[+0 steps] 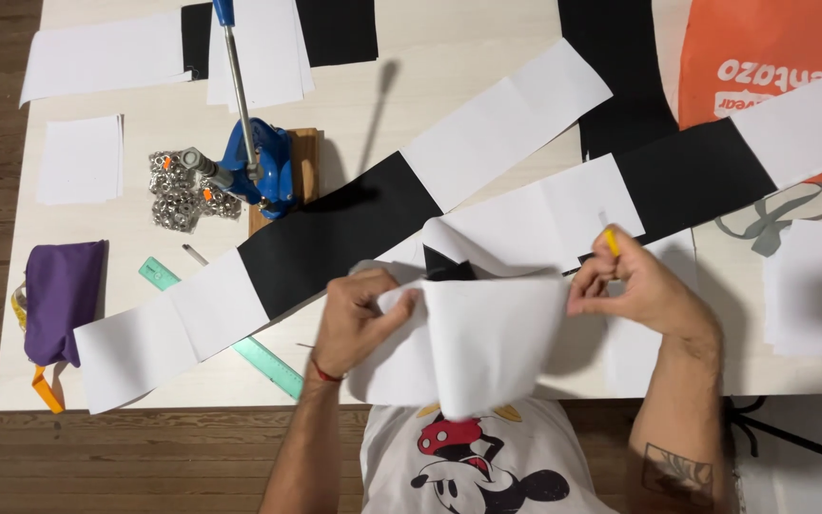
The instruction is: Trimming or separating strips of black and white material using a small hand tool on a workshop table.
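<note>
My left hand [359, 309] and right hand [635, 286] pinch the white fabric panel [487, 338] at its upper edge — light, limp, prone to folding — right also clasping a yellow pencil [611, 240].

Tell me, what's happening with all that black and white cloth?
A person at a table holds up a folded white piece of cloth with both hands. The left hand pinches one edge, and the right hand grips the other edge along with a yellow pencil. Long black-and-white strips lie across the table, beside a blue press and a green ruler.
</note>
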